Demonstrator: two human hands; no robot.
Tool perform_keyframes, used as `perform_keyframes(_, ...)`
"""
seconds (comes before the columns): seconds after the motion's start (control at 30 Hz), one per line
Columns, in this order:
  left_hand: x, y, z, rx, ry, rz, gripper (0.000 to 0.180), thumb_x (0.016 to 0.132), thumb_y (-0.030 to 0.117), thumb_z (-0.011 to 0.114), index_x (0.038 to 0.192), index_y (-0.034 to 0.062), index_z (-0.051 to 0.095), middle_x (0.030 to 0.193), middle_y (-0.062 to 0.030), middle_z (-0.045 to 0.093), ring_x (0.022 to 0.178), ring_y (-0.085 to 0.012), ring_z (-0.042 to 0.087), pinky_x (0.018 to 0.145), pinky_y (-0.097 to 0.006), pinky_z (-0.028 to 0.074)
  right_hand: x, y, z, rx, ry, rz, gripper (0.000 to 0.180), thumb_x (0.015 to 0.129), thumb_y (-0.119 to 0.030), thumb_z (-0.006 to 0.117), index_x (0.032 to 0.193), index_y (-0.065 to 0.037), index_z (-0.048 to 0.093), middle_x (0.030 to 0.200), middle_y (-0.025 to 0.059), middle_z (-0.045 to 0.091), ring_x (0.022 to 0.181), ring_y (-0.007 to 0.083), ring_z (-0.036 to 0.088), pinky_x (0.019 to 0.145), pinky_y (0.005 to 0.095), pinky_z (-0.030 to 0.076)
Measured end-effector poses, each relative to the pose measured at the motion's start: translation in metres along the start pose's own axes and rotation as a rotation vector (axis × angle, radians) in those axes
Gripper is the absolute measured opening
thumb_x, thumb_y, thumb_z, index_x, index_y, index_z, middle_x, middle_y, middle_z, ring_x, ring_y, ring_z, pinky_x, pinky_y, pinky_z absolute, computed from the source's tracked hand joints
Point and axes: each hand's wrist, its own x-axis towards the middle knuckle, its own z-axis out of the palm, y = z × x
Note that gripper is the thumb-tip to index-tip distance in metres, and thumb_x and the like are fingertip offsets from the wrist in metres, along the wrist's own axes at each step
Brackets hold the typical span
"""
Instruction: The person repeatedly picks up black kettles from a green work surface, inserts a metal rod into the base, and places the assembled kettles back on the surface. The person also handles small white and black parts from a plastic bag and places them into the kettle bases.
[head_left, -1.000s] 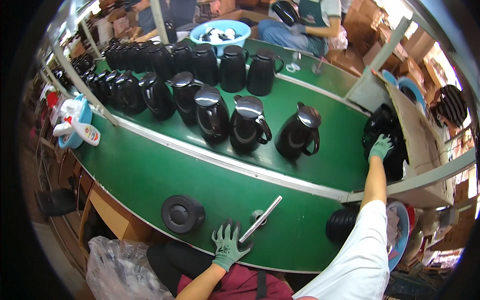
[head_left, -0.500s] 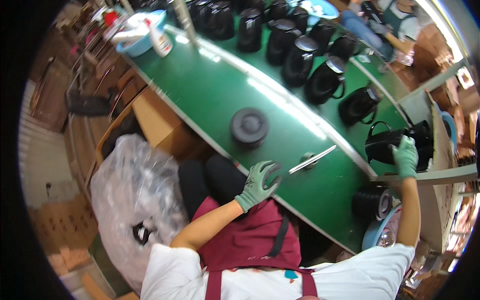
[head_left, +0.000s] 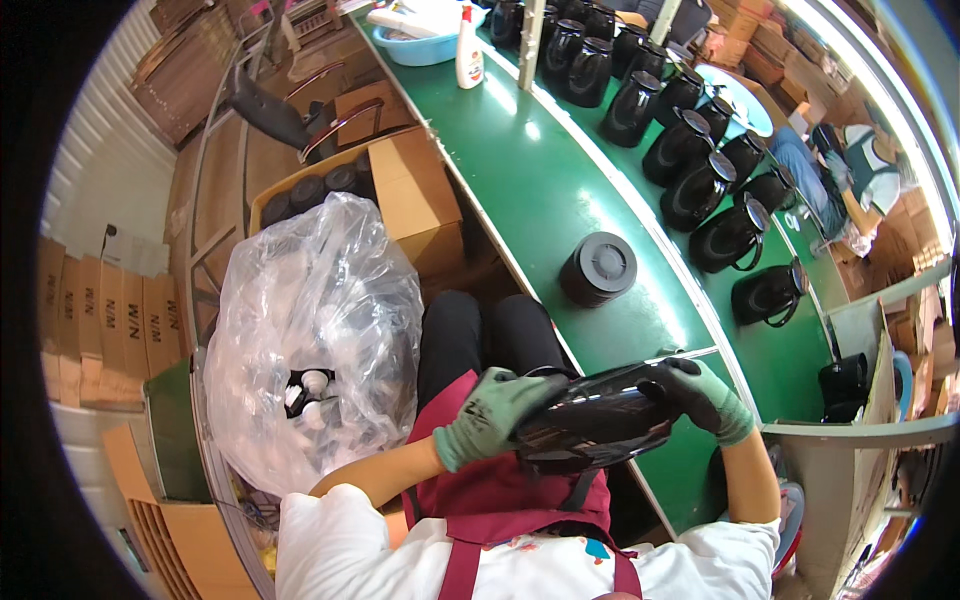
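Note:
A glossy black jug [head_left: 600, 422] lies sideways in front of my apron, held between both hands. My left hand [head_left: 495, 418], in a green and dark-grey work glove, is closed around one end. My right hand [head_left: 708, 400], gloved alike, grips the opposite end, its dark palm side against the jug. Which end is the mouth I cannot tell. Beyond the jug, a short stack of round black parts [head_left: 600, 268] stands on the green bench [head_left: 510, 170]. Part of a thin metal rod [head_left: 705, 352] shows just past my right hand.
Several black jugs [head_left: 730, 235] stand in rows on the bench's far side. A spray bottle [head_left: 469, 50] and a blue basin [head_left: 420, 50] are at the far left. A clear plastic bag [head_left: 320, 330] and a cardboard box [head_left: 420, 195] flank my legs. Another person [head_left: 855, 175] sits at far right.
My right hand has brought the black jug from the far right to my lap. My left hand has moved onto it and closed. The view has shifted left.

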Motion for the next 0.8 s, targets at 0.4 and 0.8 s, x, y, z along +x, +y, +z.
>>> perform_keyframes(0.4, -0.132, -0.085, 0.067, -1.794, 0.276, -0.652, 0.059, 0.099, 0.011, 0.063, 0.153, 0.0023, 0.042, 0.153, -0.0124, 0.05, 0.138, -0.0227, 0.05, 0.12, -0.04, 0.038, 0.057, -0.022, 0.071, 0.033, -0.288, -0.318, 0.037, 0.099, -0.018, 0.068, 0.131, 0.0, 0.065, 0.114, 0.0085, 0.064, 0.106, 0.018, 0.061, 0.096, 0.034, 0.049)
perform_keyframes(0.8, -0.158, -0.084, 0.045, -1.84, 0.375, -0.671, 0.059, 0.102, 0.018, 0.058, 0.155, 0.0021, 0.038, 0.156, -0.0148, 0.045, 0.142, -0.0262, 0.046, 0.122, -0.044, 0.036, 0.228, 0.071, 0.01, -0.954, 0.759, -0.205, 0.095, 0.074, -0.052, 0.085, 0.157, -0.033, 0.043, 0.156, 0.0214, 0.04, 0.136, 0.0448, 0.044, 0.113, 0.0565, 0.04)
